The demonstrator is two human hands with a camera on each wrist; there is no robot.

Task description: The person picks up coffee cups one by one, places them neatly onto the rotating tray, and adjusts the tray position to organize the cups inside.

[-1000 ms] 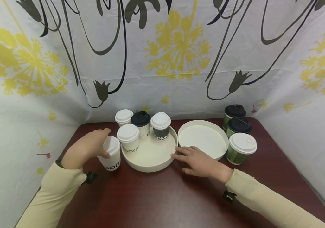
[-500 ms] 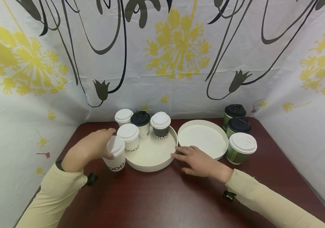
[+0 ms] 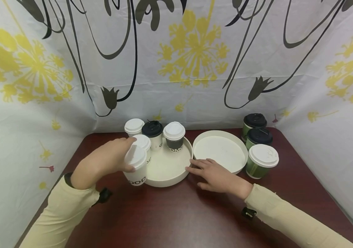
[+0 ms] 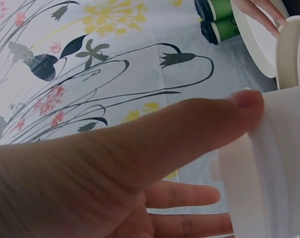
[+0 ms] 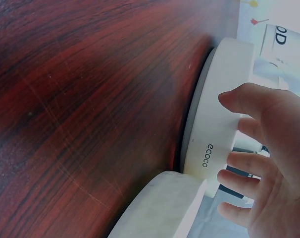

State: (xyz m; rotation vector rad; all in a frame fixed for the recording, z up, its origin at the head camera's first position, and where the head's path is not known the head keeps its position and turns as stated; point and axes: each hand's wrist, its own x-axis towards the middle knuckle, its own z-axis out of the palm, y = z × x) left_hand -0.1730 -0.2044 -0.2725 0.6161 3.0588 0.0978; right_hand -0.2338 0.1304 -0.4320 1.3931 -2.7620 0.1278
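Gripping one white cup (image 3: 137, 168) with a white lid, the left hand (image 3: 108, 158) wraps thumb and fingers round its upper part, at the front left edge of the left tray (image 3: 168, 168); whether its base touches the counter (image 3: 170, 213) I cannot tell. The letters "OOD" show on its side. The right hand (image 3: 215, 175) is open, fingers extended at the right rim of that same tray, whose outer wall reads "ecoco" in the right wrist view.

Three cups stand inside the left tray: a white-lidded cup (image 3: 143, 142) partly hidden behind the held one, a black-lidded cup (image 3: 154, 136), and a dark-sleeved cup (image 3: 174, 137) lettered "DMO". Behind them is a fourth, a rear white-lidded cup (image 3: 134, 126), its base hidden.

Just beside, the second round tray (image 3: 220, 151) is cream-white too. Along its right stand three green cups: one white-lidded green cup (image 3: 261, 162) in front, two black-lidded ones (image 3: 259, 137) behind. That makes eight cups and two trays, before a flower-printed cloth (image 3: 195, 103).
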